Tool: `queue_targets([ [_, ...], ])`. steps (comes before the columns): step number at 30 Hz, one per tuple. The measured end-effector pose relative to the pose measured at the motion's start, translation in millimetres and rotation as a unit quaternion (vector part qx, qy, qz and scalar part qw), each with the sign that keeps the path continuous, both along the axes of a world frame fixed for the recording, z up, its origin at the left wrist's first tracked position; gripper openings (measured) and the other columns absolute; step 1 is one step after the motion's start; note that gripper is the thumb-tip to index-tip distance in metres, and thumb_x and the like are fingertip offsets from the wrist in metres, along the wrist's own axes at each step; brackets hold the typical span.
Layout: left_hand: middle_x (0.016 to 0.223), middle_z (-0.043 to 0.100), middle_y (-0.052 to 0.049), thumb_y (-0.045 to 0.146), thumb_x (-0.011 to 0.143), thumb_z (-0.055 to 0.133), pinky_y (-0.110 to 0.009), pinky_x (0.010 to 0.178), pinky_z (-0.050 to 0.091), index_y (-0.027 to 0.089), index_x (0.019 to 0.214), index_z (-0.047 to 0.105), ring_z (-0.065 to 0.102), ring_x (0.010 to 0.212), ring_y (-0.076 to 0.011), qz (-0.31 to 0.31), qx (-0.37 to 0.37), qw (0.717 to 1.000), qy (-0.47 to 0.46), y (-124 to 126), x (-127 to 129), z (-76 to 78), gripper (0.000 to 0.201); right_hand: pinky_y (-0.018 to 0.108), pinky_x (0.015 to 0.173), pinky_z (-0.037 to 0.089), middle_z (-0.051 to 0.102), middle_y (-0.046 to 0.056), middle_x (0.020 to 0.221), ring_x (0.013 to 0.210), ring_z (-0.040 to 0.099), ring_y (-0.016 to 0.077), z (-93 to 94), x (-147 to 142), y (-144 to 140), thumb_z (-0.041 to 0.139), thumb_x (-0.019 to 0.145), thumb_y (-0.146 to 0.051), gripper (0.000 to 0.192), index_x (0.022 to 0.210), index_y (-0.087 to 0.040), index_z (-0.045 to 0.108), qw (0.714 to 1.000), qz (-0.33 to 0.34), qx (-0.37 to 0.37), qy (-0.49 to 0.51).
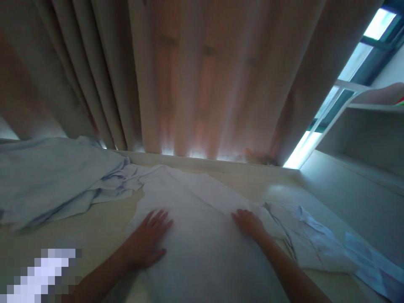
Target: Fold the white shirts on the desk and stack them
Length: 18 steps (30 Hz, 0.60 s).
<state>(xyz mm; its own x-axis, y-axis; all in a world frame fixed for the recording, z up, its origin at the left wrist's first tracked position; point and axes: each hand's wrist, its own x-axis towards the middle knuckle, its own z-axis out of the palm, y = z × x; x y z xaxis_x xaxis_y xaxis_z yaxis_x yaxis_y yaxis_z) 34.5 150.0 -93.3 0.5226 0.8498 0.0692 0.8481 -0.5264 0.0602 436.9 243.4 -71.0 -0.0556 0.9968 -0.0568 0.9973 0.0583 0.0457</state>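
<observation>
A white garment (202,235) lies spread flat on a pale table (94,231) in front of me. My left hand (148,242) rests palm down on its left part, fingers spread. My right hand (249,222) presses flat on its right side, near a fold running diagonally across the cloth. Neither hand grips anything.
A heap of light blue cloth (53,181) lies at the left. More white and pale blue fabric (318,240) lies at the right. A closed beige curtain (205,80) hangs behind the table. A white shelf unit (362,139) stands at the right, by a window (350,67).
</observation>
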Motion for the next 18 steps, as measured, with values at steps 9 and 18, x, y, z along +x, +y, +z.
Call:
queue_targets([
  [9, 0.15, 0.017, -0.016, 0.063, 0.079, 0.041, -0.072, 0.102, 0.008, 0.027, 0.141, 0.026, 0.011, 0.136, -0.0425, 0.22, -0.095, 0.97, -0.047, -95, 129, -39.3, 0.073, 0.049, 0.099, 0.03, 0.044, 0.017, 0.136, 0.127, 0.037, 0.0318, -19.2, 25, -36, 0.031, 0.091, -0.042, 0.05, 0.133, -0.017, 0.042, 0.999, -0.029, 0.032, -0.023],
  [18, 0.152, 0.012, -0.008, 0.059, 0.084, 0.039, -0.067, 0.105, 0.017, 0.038, 0.142, 0.009, 0.014, 0.138, -0.0368, 0.012, -0.015, 0.999, -0.034, -102, 16, -15.3, 0.068, 0.047, 0.084, 0.043, 0.059, 0.015, 0.118, 0.111, 0.054, 0.0311, -4.6, 2, -106, 0.035, 0.088, -0.046, 0.043, 0.119, -0.024, 0.054, 0.999, -0.016, -0.033, 0.01],
])
